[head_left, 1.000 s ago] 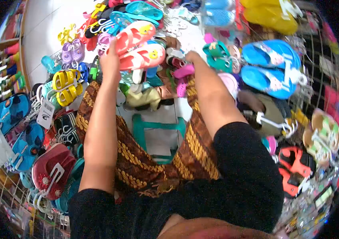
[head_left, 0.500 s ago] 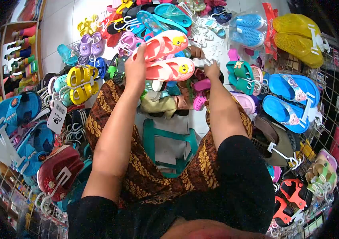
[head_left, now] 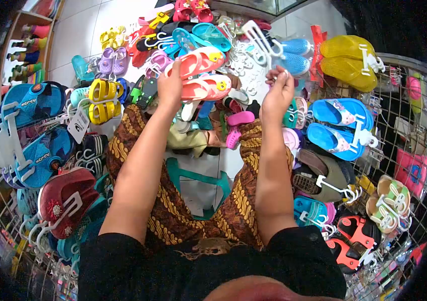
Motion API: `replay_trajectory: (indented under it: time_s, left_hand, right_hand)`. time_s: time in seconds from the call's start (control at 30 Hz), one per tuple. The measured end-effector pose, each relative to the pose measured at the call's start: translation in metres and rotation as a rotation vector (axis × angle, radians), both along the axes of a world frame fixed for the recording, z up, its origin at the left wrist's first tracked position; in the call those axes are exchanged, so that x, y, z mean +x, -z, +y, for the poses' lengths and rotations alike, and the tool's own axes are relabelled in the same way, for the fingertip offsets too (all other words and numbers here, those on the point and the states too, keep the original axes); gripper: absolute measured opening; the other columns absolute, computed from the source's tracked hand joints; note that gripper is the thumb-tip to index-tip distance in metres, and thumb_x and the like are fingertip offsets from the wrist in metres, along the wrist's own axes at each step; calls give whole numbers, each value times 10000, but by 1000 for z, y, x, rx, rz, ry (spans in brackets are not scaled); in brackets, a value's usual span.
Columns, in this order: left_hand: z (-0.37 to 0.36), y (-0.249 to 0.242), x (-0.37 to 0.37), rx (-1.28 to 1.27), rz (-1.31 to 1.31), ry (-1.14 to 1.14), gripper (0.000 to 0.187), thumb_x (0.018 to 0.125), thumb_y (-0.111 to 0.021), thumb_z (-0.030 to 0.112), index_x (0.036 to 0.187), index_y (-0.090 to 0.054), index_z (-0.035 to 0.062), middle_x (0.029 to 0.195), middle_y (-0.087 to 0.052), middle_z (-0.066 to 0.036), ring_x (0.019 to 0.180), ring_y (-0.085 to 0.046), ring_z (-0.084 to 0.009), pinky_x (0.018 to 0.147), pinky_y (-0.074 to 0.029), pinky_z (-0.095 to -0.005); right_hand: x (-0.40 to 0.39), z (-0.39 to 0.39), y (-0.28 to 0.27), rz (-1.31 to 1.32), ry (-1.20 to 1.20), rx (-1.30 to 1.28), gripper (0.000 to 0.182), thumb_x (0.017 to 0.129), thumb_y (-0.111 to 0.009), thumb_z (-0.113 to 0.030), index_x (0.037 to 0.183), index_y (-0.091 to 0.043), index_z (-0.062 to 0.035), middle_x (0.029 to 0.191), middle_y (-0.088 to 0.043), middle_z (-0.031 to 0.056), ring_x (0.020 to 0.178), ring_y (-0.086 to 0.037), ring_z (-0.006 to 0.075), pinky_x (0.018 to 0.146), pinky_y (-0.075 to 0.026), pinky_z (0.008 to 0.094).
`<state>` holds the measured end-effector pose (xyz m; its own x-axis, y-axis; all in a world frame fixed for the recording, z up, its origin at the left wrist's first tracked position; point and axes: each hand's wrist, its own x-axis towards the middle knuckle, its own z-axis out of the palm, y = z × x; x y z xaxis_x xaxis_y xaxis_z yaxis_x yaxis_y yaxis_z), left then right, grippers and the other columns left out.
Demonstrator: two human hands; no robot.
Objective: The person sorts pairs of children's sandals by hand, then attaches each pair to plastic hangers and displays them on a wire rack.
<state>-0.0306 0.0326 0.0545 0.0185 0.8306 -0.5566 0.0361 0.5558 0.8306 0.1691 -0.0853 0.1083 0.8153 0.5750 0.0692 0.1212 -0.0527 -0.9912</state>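
My left hand (head_left: 171,86) is closed on the heel ends of a pair of coral-pink sandals (head_left: 198,88), one above the other, with yellow duck decorations toward the toes. They are raised over the shoes between my knees. My right hand (head_left: 277,95) is lifted to their right, palm turned up, fingers loosely curled and apart. Just beyond its fingertips a white plastic shoe hanger (head_left: 261,37) shows, its hook end toward me, overlapping light-blue shoes (head_left: 293,57). Loose white hangers (head_left: 248,65) lie heaped on the floor behind the sandals.
Blue slides (head_left: 341,113) and yellow mesh shoes (head_left: 349,55) are at my right, by a wire rack (head_left: 414,125). Blue sandals (head_left: 35,103) and maroon shoes (head_left: 68,200) hang at my left. A green stool (head_left: 198,175) stands between my legs. Mixed footwear covers the floor ahead.
My right hand has risen from the floor toward the right, and the white hanger now shows beyond its fingers. My left hand still holds the sandals. The view has shifted.
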Motion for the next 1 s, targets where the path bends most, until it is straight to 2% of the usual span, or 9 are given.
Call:
replay_trajectory:
  time_s: [0.03, 0.13, 0.23, 0.43, 0.47, 0.57, 0.6, 0.7, 1.0]
  left_hand:
    - [-4, 1, 1, -20, 6, -9, 474, 891, -605, 435, 936, -676, -32, 839, -674, -108, 749, -626, -185, 711, -488, -349]
    - [-7, 23, 3, -16, 71, 36, 509, 881, -608, 462, 960, -666, -38, 908, -685, -152, 813, -645, -213, 745, -492, -358]
    - [-6, 31, 10, -18, 90, 28, 525, 887, -596, 461, 1003, -652, -49, 938, -683, -179, 876, -659, -244, 769, -492, -374]
    - [-11, 28, 22, -87, -219, -45, 436, 938, -540, 368, 1090, -580, -38, 982, -656, -142, 848, -669, -223, 684, -549, -366]
    - [-11, 29, 22, -82, -338, -25, 445, 966, -505, 385, 1170, -519, -10, 1018, -639, -115, 847, -674, -222, 660, -581, -363]
    - [-13, 4, 24, -172, -491, 44, 492, 972, -476, 455, 1201, -496, 21, 1039, -632, -115, 890, -671, -227, 701, -590, -380]
    - [-12, 2, 24, -194, -455, 61, 485, 957, -467, 507, 1266, -454, 134, 1156, -608, -100, 957, -663, -242, 716, -585, -426]
    - [-9, 21, 23, -127, -587, 67, 559, 954, -467, 522, 1209, -515, 27, 1077, -622, -127, 916, -664, -243, 749, -582, -402]
    - [-7, 24, 15, -444, -811, 114, 607, 974, -366, 537, 1292, -471, 31, 1172, -604, -189, 1018, -640, -333, 825, -565, -486]
  right_hand:
    - [-3, -2, 10, 87, -43, 59, 306, 1017, -451, -258, 1152, -543, 1, 1060, -596, 95, 828, -576, 158, 781, -466, 308]
    - [20, 19, 32, 307, -260, -13, 319, 1013, -464, -264, 1164, -537, 7, 1114, -566, 108, 872, -576, 172, 836, -461, 319]
    - [36, 35, 43, 700, -437, 195, 320, 998, -499, -269, 1143, -594, 0, 981, -622, 54, 909, -599, 154, 846, -488, 318]
    - [18, 37, 39, 743, -646, -100, 313, 981, -534, -268, 1154, -622, -22, 980, -637, 33, 925, -599, 130, 853, -484, 292]
    - [18, 37, 44, 745, -673, -107, 323, 976, -544, -270, 1178, -618, -29, 1023, -643, 39, 921, -593, 117, 859, -472, 270]
    - [21, 35, 54, 567, -802, -218, 340, 979, -540, -275, 1186, -612, -15, 1056, -646, 45, 940, -580, 106, 872, -456, 256]
    - [17, 34, 56, 544, -761, -243, 353, 980, -538, -285, 1167, -617, 3, 1053, -646, 48, 968, -566, 103, 889, -442, 263]
    - [21, 34, 52, 166, -857, -323, 323, 1003, -487, -300, 1118, -628, -33, 1010, -639, 32, 940, -572, 92, 863, -453, 257]
    - [26, 31, 48, 169, -1030, -320, 342, 1008, -470, -320, 1111, -613, -27, 1054, -627, 40, 1018, -548, 128, 923, -423, 283]
